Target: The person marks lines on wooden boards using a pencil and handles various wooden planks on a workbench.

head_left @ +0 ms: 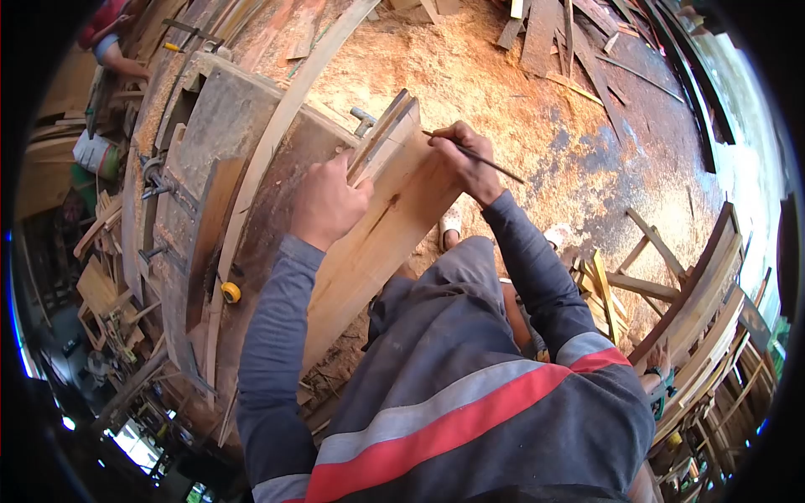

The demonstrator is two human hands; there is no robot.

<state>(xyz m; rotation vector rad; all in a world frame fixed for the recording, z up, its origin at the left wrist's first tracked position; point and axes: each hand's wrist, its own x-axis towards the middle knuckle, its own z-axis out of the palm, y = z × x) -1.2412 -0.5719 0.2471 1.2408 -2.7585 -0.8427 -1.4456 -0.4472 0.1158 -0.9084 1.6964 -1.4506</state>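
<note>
Metal clamps [155, 180] jut out at the left edge of your worktop [306, 163], near a small yellow object [231, 292] and a long curved strip [275, 130] that sweeps past the far edge. Toward the worktop's far right corner, your left hand [329, 201] has its grip pinching the near end of a narrow wooden piece [384, 138], which runs forward from the fingers along the top of a broad board [369, 230]. That board slants along the worktop's right edge, directly beneath the piece and reaching back toward you past your left wrist. To its right, your right hand [471, 172] has its grip pinching a pencil [495, 168] at mid-length, the point ahead of the fingertips at the board's far right corner; whether it touches the wood cannot be told. Beyond, sawdust covers the floor [511, 92], and curved timbers [700, 285] lean at far right.
</note>
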